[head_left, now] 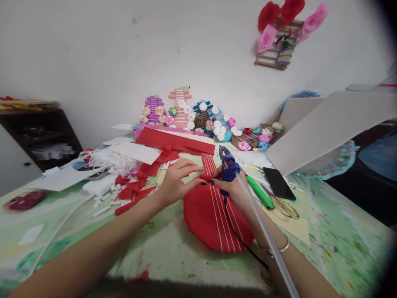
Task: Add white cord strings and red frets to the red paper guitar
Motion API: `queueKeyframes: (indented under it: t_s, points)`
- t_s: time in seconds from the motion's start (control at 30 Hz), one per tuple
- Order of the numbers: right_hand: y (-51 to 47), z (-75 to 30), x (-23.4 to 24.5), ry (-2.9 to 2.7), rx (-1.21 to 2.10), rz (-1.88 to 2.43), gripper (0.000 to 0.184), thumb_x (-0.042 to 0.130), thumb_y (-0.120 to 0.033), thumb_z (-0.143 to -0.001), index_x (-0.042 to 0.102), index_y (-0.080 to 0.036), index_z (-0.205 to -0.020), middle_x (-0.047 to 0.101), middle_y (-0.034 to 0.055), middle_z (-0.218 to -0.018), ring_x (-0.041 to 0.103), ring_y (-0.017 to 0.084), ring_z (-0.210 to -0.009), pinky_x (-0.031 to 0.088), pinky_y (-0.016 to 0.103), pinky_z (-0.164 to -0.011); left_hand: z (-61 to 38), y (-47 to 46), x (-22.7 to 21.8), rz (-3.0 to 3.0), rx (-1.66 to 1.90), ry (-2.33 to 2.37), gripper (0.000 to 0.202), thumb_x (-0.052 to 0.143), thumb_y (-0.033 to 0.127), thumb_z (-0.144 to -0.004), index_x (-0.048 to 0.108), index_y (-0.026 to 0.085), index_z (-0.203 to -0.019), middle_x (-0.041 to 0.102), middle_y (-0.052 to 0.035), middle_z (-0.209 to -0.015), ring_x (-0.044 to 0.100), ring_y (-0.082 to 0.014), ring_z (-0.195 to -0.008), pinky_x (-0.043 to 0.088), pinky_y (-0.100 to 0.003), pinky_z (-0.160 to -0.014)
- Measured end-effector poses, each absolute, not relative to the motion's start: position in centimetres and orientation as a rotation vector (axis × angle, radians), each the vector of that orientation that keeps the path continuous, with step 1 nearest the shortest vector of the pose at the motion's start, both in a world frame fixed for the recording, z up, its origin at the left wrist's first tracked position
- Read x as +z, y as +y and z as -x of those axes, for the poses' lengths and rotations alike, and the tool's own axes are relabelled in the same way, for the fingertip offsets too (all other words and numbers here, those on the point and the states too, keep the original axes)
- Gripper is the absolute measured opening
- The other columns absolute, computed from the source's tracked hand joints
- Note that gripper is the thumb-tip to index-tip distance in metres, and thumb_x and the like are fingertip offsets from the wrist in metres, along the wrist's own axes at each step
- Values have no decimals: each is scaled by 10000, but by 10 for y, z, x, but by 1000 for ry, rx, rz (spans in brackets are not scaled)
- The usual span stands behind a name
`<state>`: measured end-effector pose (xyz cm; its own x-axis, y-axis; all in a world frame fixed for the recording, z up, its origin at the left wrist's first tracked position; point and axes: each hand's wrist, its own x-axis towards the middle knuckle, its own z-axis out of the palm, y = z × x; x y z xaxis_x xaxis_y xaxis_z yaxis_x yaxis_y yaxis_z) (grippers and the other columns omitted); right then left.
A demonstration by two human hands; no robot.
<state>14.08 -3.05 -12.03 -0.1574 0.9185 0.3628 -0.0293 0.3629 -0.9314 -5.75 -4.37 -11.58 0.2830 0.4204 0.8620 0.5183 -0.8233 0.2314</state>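
A red lute-shaped craft piece (201,211) lies on the table, white strings running lengthwise over its rounded body and neck. At its upper left edge is my left hand (178,182), thumb and fingers apart, the thumb tip close to or touching the red surface. My right hand (237,192) is wrapped round a blue glue gun (228,165), its nozzle pointing away from me. A long clear glue stick (263,227) sticks out of the back of the gun. The right thumb reaches toward the left thumb above the red body; whether anything lies between them I cannot tell.
Red paper strips (176,141), scraps and tangled white string (107,161) cover the left side. Right are a green marker (259,192), a black phone (279,183) and scissors (283,207). Decorated lute-shaped crafts (180,109) lean on the wall. A white board (328,124) stands at right.
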Motion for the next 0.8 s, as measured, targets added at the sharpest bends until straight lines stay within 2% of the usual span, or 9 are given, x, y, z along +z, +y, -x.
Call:
queueKeyframes:
  t_s: [0.13,0.23,0.4,0.5,0.63,0.8]
  points:
    - [-33,-138,-118,-1562,1065,846,209,768,-188,-563,618,-173,-706,623,-3,-705,564,148,-661,435,283,-643,52,-45,-122,2486,-1583,-749,87,639,216,-837,694,180,-895,679,-68,-824,616,-160,-771,502,-287,-706]
    - [-33,-137,-120,-1592,1068,841,191,756,-173,-573,613,-174,-700,625,-6,-713,566,145,-672,438,280,-660,53,-43,-124,2491,-1563,-705,95,583,172,-870,678,173,-861,666,-65,-782,593,-154,-751,493,-284,-679]
    - [-33,-137,-122,-1587,1117,864,218,751,-173,-573,597,-178,-728,616,-13,-710,560,140,-646,437,279,-634,55,-44,-126,2481,-1355,-669,102,528,146,-892,620,161,-853,645,-70,-796,546,-176,-799,462,-343,-765]
    - [-35,-137,-121,-1590,1120,868,218,747,-168,-574,595,-178,-729,613,-12,-722,556,139,-647,435,281,-635,54,-45,-125,2467,-1309,-769,127,479,151,-910,575,154,-827,603,-73,-785,510,-180,-788,440,-332,-747]
    - [-36,-138,-118,-1612,1106,854,208,747,-169,-571,593,-181,-710,608,-10,-724,560,147,-665,442,291,-660,56,-42,-123,2486,-1448,-1028,166,441,142,-902,515,169,-756,552,-41,-728,493,-161,-713,402,-279,-657]
    - [-34,-140,-119,-1612,1111,816,217,752,-163,-581,601,-188,-736,621,-2,-758,573,152,-686,454,298,-683,71,-33,-116,2355,-1901,-1459,182,438,228,-890,469,184,-716,490,6,-663,473,-135,-632,375,-251,-610]
